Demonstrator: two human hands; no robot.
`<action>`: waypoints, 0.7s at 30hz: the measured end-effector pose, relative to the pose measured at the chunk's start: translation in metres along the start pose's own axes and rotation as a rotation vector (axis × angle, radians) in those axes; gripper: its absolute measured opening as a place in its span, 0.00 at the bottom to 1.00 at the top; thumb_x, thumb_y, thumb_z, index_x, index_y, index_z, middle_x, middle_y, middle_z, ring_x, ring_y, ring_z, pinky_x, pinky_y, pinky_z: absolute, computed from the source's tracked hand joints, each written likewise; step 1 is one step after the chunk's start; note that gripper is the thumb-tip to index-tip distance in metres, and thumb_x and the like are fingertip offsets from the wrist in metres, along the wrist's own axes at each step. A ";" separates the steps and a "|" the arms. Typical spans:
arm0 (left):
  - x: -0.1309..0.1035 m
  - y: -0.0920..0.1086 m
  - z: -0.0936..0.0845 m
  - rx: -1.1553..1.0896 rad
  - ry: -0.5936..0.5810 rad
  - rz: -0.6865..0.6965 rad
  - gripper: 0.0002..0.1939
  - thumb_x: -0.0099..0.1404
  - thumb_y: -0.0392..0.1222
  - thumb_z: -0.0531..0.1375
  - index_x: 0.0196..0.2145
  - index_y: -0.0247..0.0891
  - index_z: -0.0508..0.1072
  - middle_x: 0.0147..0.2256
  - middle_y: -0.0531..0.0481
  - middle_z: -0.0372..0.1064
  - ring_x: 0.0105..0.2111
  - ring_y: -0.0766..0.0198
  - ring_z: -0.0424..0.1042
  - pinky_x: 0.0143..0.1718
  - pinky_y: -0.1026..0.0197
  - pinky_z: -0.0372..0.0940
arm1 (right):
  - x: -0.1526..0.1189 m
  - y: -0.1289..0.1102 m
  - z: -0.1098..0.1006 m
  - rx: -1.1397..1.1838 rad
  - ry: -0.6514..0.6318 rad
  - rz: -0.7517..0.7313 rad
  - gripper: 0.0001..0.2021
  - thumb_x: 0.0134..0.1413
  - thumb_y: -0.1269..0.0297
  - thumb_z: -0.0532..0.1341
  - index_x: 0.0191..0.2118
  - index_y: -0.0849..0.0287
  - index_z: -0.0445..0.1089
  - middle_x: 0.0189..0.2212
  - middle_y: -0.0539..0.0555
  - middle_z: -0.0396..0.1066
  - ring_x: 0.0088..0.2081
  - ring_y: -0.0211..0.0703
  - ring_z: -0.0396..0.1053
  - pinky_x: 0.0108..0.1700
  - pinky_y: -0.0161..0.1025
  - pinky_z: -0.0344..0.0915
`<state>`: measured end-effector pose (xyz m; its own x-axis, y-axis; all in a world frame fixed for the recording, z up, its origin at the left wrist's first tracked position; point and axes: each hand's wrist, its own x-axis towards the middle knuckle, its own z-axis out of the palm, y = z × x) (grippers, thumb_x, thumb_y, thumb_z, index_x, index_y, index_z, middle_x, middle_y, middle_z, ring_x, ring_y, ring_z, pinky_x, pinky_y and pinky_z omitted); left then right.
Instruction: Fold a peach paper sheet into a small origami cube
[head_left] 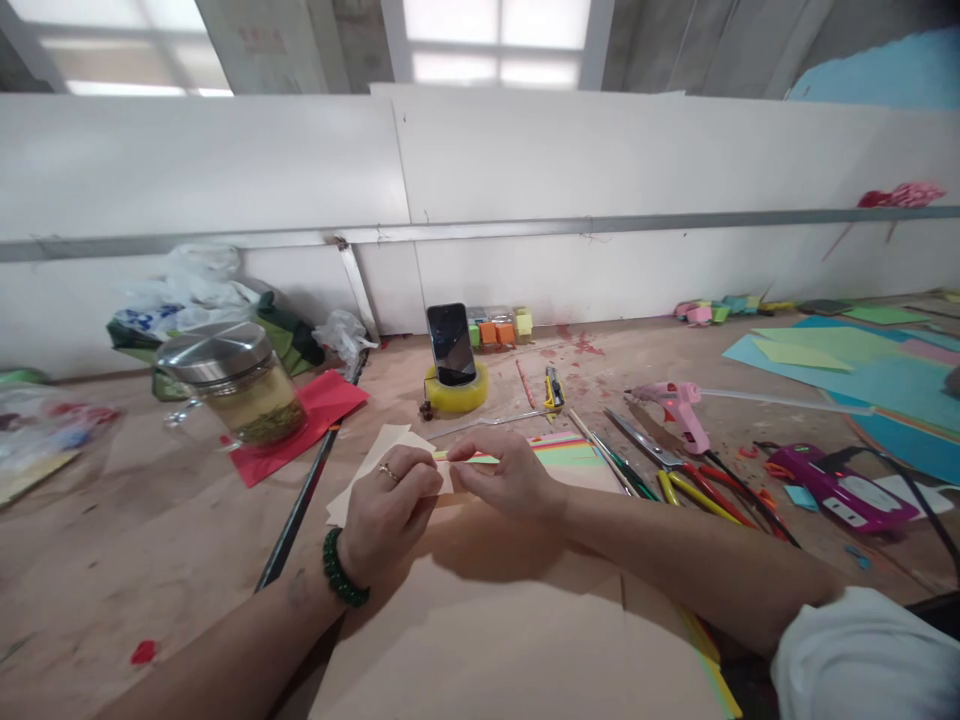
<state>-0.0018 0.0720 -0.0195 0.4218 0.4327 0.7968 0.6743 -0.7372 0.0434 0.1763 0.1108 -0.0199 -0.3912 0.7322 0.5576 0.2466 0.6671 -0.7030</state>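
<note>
My left hand [394, 505], with a ring and a green bead bracelet, is closed with its fingers curled. My right hand [510, 480] meets it fingertip to fingertip, thumb and forefinger pinched. Between them is the edge of a piece of peach paper [450, 497], mostly hidden by the fingers. Under both hands lies a large stack of peach sheets [480, 650], with coloured sheets [566, 452] showing at its far edge. A smaller pale sheet [379, 455] lies beyond my left hand.
A glass tea mug [255, 400] stands on red paper [330, 405] at left. Ahead, a phone [451, 345] leans in a yellow tape roll [461, 395]. To the right are a utility knife [553, 388], scissors [645, 440], pliers [701, 497], a pink glue gun [679, 405] and a purple device [847, 490].
</note>
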 end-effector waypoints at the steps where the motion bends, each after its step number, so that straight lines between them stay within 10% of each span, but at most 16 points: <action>1: 0.000 0.000 0.000 -0.006 0.001 0.005 0.12 0.64 0.25 0.52 0.27 0.41 0.62 0.30 0.52 0.65 0.30 0.67 0.67 0.33 0.66 0.65 | 0.000 0.000 0.000 0.018 -0.003 0.004 0.06 0.48 0.72 0.60 0.28 0.57 0.75 0.29 0.51 0.77 0.32 0.40 0.73 0.37 0.35 0.67; 21: -0.005 -0.008 0.002 -0.011 -0.082 -0.045 0.12 0.62 0.28 0.52 0.41 0.40 0.69 0.38 0.47 0.70 0.38 0.61 0.73 0.40 0.62 0.70 | 0.002 0.001 -0.002 0.169 -0.037 -0.012 0.09 0.53 0.68 0.59 0.27 0.58 0.75 0.26 0.50 0.75 0.29 0.38 0.71 0.35 0.34 0.67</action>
<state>-0.0083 0.0769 -0.0252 0.4399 0.5059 0.7420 0.6871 -0.7217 0.0846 0.1771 0.1137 -0.0189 -0.4261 0.7165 0.5523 0.0901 0.6411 -0.7621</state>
